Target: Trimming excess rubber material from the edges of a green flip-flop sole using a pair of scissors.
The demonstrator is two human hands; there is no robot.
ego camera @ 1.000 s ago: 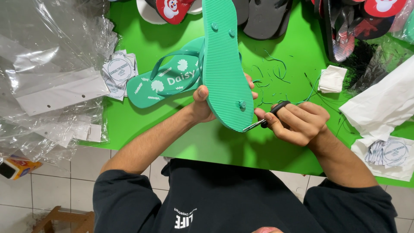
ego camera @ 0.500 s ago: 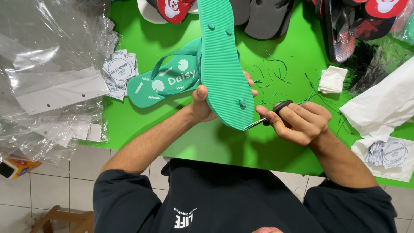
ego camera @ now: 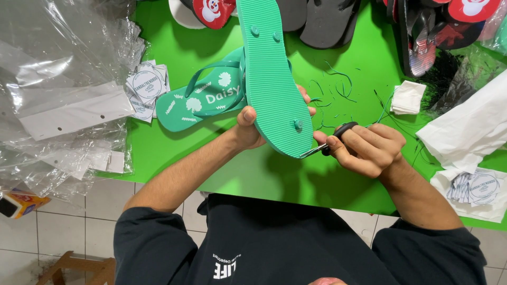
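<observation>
The left hand's [ego camera: 248, 132] fingers clasp the heel of a green flip-flop [ego camera: 272, 74] held sole-up over the bench [ego camera: 174, 47], while the right hand [ego camera: 364, 148] grips black-handled scissors [ego camera: 330, 143] whose blades touch the sole's edge, above a matching sandal [ego camera: 203, 100].

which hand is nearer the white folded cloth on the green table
Right. The right hand, holding small scissors, sits just below-left of the white folded cloth. The left hand grips the upturned green flip-flop, farther left.
</observation>
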